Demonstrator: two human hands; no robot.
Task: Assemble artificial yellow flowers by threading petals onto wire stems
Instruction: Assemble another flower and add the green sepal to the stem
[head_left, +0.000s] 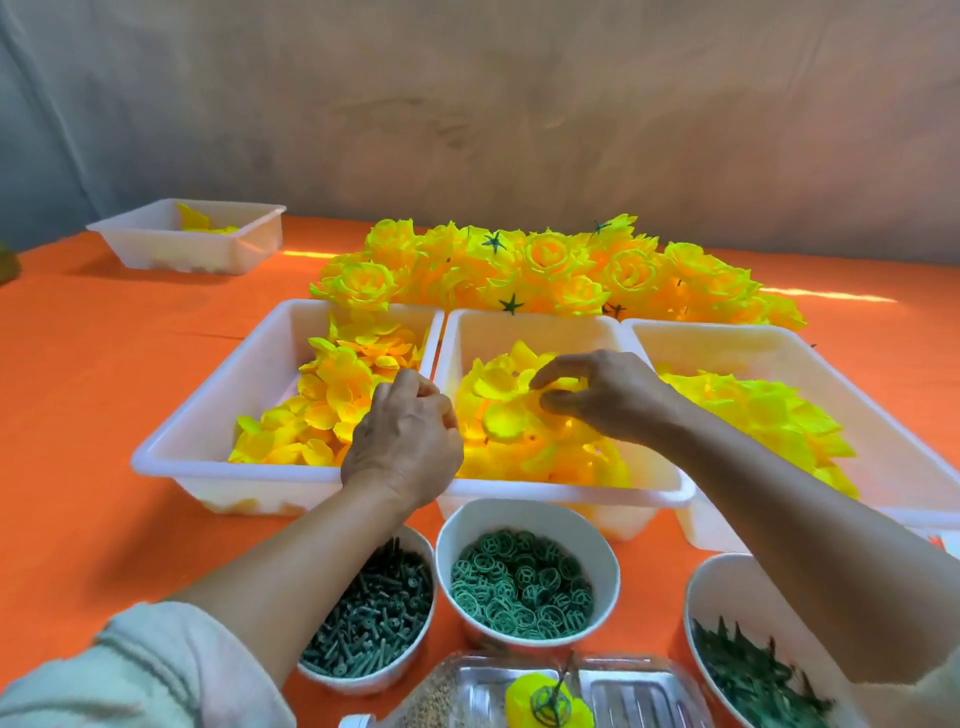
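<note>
Three white trays of loose yellow petals stand side by side: left tray (171, 441), middle tray (530, 325), right tray (727, 338). My right hand (597, 397) reaches into the middle tray and pinches a yellow petal (563, 385) between thumb and forefinger. My left hand (405, 441) hovers over the rim between the left and middle trays with its fingers curled; what they hold is hidden. Behind the trays lies a pile of finished yellow flowers (545, 270). A partly built yellow flower on a green stem (545, 701) lies at the bottom edge.
Near me stand white bowls: dark green stem pegs (369, 618), green ring discs (519, 582), green calyx pieces (753, 670). A clear plastic tray (634, 696) sits at the bottom. A fourth white tray (192, 239) stands far left on the orange cloth (78, 374).
</note>
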